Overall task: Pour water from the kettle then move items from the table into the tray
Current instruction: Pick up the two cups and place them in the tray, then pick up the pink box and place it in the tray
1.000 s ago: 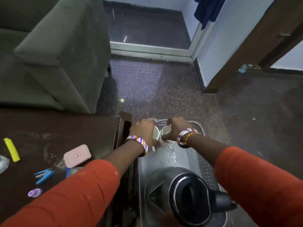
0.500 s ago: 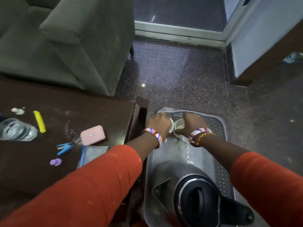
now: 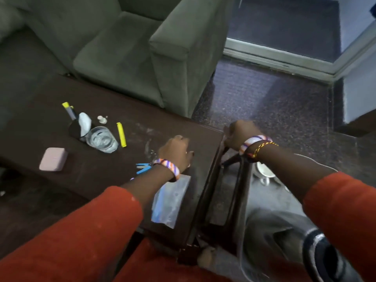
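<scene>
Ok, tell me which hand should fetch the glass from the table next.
Left. The left hand is already over the table, on the same side as the glass. The right hand is beyond the table's end, above the tray.

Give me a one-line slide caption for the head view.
Both hands, left and right, over the dark table; kettle sits in the tray.

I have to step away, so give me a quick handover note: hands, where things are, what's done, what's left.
Left hand: fingers curled, over the table, apparently empty.
Right hand: fingers curled at the table's end; whether it holds anything is unclear.
Tray on the floor holds the kettle and a cup.
Still on the table: glass, pink case, yellow stick, blue clip, plastic bag.
Left: move them into the tray.
</scene>
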